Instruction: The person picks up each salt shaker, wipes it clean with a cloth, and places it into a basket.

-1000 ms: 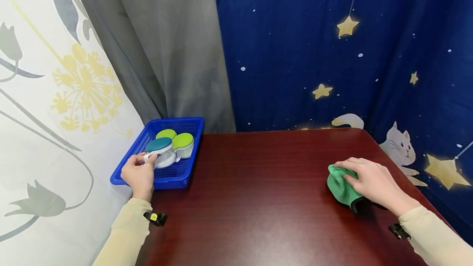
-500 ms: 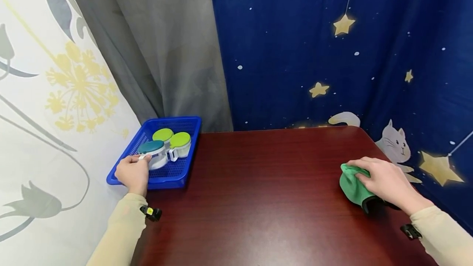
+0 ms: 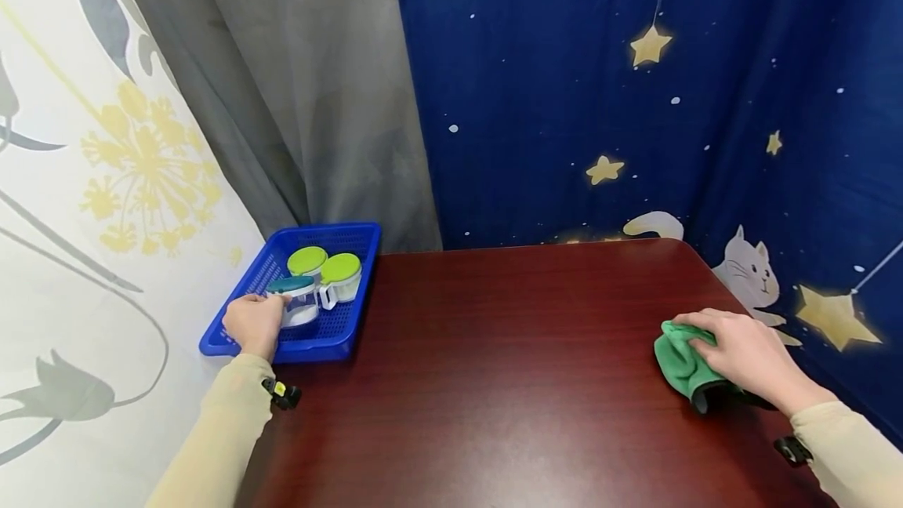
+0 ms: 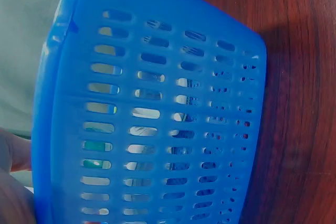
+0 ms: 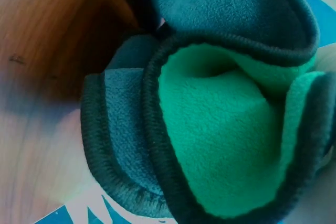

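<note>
In the head view, my left hand (image 3: 254,324) pinches the handle side of a clear seasoning jar (image 3: 303,312) with a teal lid (image 3: 290,284). This jar is inside the blue plastic basket (image 3: 313,350), at its near left part. Behind it stand two similar jars with lime lids, one lime-lidded jar (image 3: 342,277) to the right and another lime-lidded jar (image 3: 307,261) further back. On the right side of the table, my right hand (image 3: 746,353) grips a bunched green cloth (image 3: 681,361). The right wrist view shows the cloth's dark edging (image 5: 157,129) and folds.
The basket sits at the far left of the dark red wooden table (image 3: 494,367), beside a white patterned curtain (image 3: 106,273). A grey curtain (image 3: 324,100) and a blue starry curtain (image 3: 536,100) hang behind the table. The basket's slotted wall (image 4: 157,103) fills the left wrist view.
My left hand has lowered the teal-lidded jar into the basket, near the lime-lidded ones. My right hand has slid the green cloth a little to the right. The head view has shifted slightly.
</note>
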`<control>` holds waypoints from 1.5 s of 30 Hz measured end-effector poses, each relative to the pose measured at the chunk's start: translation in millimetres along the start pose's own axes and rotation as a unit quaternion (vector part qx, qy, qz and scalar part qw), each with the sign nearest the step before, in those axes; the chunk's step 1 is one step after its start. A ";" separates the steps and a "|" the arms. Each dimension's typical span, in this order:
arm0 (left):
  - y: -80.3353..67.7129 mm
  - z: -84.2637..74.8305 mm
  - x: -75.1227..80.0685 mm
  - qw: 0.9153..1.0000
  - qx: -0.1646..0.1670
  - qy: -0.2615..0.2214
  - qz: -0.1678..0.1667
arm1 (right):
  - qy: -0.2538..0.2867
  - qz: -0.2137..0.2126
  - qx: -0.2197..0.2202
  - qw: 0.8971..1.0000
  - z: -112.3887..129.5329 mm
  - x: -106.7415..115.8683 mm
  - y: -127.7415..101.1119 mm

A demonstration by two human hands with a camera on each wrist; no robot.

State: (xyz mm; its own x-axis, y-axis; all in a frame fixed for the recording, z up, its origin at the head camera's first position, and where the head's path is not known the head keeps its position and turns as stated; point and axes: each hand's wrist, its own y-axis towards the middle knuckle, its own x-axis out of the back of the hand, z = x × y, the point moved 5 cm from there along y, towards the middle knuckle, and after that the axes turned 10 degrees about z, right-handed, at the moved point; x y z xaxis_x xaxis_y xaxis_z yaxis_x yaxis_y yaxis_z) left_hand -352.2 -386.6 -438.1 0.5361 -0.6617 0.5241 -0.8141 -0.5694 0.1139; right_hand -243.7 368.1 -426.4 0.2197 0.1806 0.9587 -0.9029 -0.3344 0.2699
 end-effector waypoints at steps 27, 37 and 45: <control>20.5 3.7 -18.3 0.993 0.002 0.074 0.097 | -0.008 0.073 -0.050 0.996 -12.3 -45.9 -19.6; 21.7 2.2 -21.1 0.986 0.000 0.069 0.149 | -0.003 0.071 -0.053 0.996 -12.2 -45.0 -23.0; 14.1 -1.3 -17.7 0.977 -0.036 0.128 0.169 | 0.001 0.087 -0.064 0.994 -16.0 -50.2 -29.2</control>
State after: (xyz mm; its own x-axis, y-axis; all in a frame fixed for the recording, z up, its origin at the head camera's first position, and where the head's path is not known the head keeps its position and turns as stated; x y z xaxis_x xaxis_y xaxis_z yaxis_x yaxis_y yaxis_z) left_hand -373.4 -382.2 -444.7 0.1675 -0.6574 0.7346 -0.9535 -0.2974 -0.0487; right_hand -234.3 383.6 -483.8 0.0548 0.1314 0.9898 -0.9671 -0.2396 0.0853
